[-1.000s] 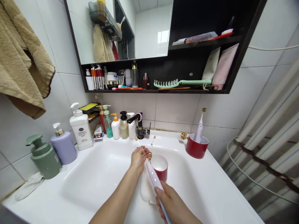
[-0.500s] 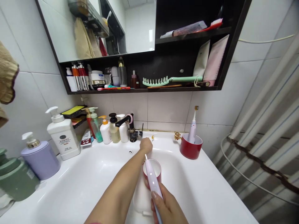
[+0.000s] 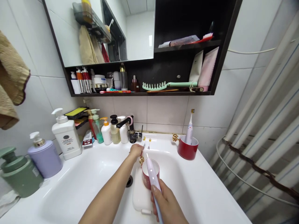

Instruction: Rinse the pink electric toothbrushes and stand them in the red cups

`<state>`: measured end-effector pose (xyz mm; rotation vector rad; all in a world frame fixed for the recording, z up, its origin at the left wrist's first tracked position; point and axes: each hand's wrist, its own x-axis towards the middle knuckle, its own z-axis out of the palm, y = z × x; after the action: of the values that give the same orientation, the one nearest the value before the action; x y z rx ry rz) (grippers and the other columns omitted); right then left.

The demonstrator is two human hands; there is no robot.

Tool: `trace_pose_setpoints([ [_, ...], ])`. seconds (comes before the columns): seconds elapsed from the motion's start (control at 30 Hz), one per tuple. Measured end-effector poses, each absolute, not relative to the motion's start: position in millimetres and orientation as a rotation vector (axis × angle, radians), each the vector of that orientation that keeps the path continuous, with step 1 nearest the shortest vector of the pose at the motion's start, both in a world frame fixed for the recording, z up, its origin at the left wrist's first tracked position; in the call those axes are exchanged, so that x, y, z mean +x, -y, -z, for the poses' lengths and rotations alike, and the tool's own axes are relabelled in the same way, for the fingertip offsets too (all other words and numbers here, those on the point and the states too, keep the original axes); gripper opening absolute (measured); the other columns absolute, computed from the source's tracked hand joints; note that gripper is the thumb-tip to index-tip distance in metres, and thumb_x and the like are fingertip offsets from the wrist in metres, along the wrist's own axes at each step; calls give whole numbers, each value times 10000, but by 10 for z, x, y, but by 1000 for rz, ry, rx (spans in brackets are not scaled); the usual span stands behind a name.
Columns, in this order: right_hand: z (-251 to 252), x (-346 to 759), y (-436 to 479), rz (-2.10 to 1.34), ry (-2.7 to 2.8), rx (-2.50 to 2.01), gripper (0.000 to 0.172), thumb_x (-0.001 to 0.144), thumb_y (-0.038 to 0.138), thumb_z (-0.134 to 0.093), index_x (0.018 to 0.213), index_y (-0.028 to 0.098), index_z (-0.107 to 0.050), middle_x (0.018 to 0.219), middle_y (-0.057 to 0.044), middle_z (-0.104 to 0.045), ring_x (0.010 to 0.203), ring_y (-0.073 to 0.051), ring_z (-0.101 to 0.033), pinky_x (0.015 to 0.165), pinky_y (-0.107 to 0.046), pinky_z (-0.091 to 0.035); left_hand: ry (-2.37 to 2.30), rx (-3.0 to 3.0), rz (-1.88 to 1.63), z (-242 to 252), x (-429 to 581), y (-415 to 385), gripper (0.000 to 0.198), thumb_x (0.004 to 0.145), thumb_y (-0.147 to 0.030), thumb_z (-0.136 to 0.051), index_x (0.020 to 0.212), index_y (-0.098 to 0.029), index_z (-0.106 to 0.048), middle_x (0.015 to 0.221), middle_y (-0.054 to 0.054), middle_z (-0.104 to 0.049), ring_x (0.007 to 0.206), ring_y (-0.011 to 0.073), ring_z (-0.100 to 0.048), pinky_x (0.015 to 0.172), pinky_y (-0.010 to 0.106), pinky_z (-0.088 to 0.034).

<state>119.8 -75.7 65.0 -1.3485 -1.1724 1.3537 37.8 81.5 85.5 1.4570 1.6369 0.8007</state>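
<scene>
In my right hand (image 3: 167, 202), closed over the sink, is a pale lilac electric toothbrush handle (image 3: 153, 175); its bare thin metal shaft points up. My left hand (image 3: 136, 151) is at the sink's back rim, fingers pinched on a small toothbrush head (image 3: 144, 140) with yellowish bristles. Just right of it, a second toothbrush head (image 3: 149, 143) stands on the ledge. Beneath the handle, a red cup (image 3: 146, 182) with a gold ornate handle rests on a long white case (image 3: 141, 199) inside the sink. The handle partly covers the cup.
Another red cup (image 3: 187, 151) holding an electric toothbrush (image 3: 189, 132) stands on the right ledge. A black faucet (image 3: 132, 129) and several pump bottles (image 3: 115, 132) line the back. Above hangs a dark shelf cabinet (image 3: 163, 93); pipes (image 3: 252, 118) run along the right wall.
My left hand has drawn back left and slightly down, bringing a toothbrush head into sight in its fingers. The right hand keeps hold of the toothbrush handle. The view has shifted slightly.
</scene>
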Motion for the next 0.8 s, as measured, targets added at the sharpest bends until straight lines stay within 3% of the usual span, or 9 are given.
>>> trace_pose_setpoints([
  [0.13,-684,1157,806,-1426,1218,-1295,320,678,419,-340,887,178,-361,532,57,-381,335,-37,-365,289,-159,-263,-1341,1181,-933,-916,221,-381,163,702,-268,-396,722,-126,-473,707,61,-583,623,93,-552,554,183,-422],
  [0.33,-611,1071,828,-1531,1251,-1212,292,667,450,-338,739,167,-348,522,56,-405,298,-25,-348,242,-143,-231,-876,562,-1076,-963,167,-95,88,640,-182,-490,632,-119,-428,542,18,-543,431,59,-507,431,148,-386],
  [0.8,-685,1111,806,-1577,1202,-1209,292,659,462,-351,732,180,-341,530,63,-390,292,-19,-329,255,-157,-244,-878,619,-1180,-976,150,-105,209,594,-276,-549,601,-134,-396,516,10,-524,472,85,-524,488,185,-408],
])
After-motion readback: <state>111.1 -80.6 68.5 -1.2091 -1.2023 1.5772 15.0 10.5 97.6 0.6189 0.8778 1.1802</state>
